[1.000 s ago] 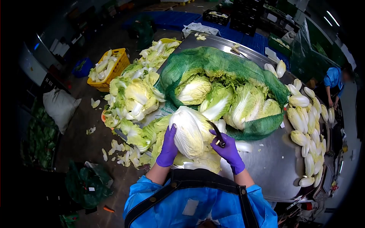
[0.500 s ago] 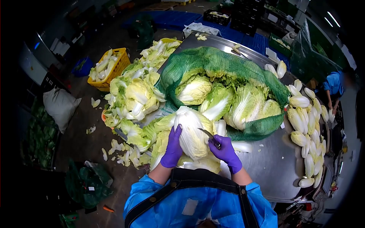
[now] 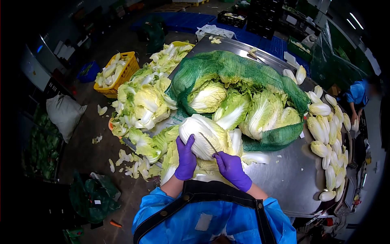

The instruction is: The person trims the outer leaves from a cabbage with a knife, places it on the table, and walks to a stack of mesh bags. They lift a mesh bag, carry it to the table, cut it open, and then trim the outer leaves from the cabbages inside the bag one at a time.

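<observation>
A pale cabbage head [image 3: 203,132] lies tilted in front of my body, its white base toward the upper left. My left hand [image 3: 186,158], in a purple glove, is wrapped round its lower left side. In my purple-gloved right hand [image 3: 232,167] is a knife [image 3: 209,142], whose curved blade lies against the cabbage's surface. Loose outer leaves [image 3: 170,158] are under and beside the cabbage. Just beyond, a green net bag [image 3: 239,67] holds several more cabbages [image 3: 264,112].
Trimmed cabbages [image 3: 327,138] line the right side of the metal table [image 3: 280,183]. Leaves [image 3: 142,105] are heaped along its left side. A yellow crate [image 3: 130,73] stands on the floor. Another person [image 3: 356,95] in blue is at the far right.
The cabbage has tipped, its base swinging to the left. My right hand has moved down and left, bringing the blade onto the cabbage. The other person's arms have shifted slightly.
</observation>
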A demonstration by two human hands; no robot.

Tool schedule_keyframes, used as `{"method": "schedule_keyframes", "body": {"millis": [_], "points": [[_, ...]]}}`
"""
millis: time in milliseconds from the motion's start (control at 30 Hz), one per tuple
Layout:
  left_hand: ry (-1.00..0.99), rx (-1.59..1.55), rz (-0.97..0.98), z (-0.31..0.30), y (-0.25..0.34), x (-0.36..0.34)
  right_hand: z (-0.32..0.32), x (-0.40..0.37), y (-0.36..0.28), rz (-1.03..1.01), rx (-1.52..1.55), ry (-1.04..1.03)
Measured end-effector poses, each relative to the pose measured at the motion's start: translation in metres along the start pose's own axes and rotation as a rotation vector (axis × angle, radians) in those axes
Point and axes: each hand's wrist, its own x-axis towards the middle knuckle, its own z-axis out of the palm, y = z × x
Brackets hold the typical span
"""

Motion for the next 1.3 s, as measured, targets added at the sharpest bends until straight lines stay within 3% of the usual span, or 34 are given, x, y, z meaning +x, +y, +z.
{"method": "schedule_keyframes", "body": {"millis": [167,900,1067,1167,1300], "points": [[0.006,0.016,0.023,0.004,0.001,-0.005,0.01,0.003,0.006,-0.088,-0.045,0.061],[0.06,-0.028,0.047,-0.005,0.001,0.006,0.0,-0.01,0.012,-0.047,-0.265,0.002],[0.049,0.054,0.043,-0.003,-0.002,-0.003,-0.01,0.006,-0.01,0.142,0.041,0.106],[-0.026,0.205,0.148,0.001,-0.012,-0.013,-0.003,0.026,-0.018,0.046,0.107,0.264],[-0.064,0.24,0.199,0.009,-0.013,-0.022,0.007,0.029,-0.008,0.037,0.076,0.288]]}}
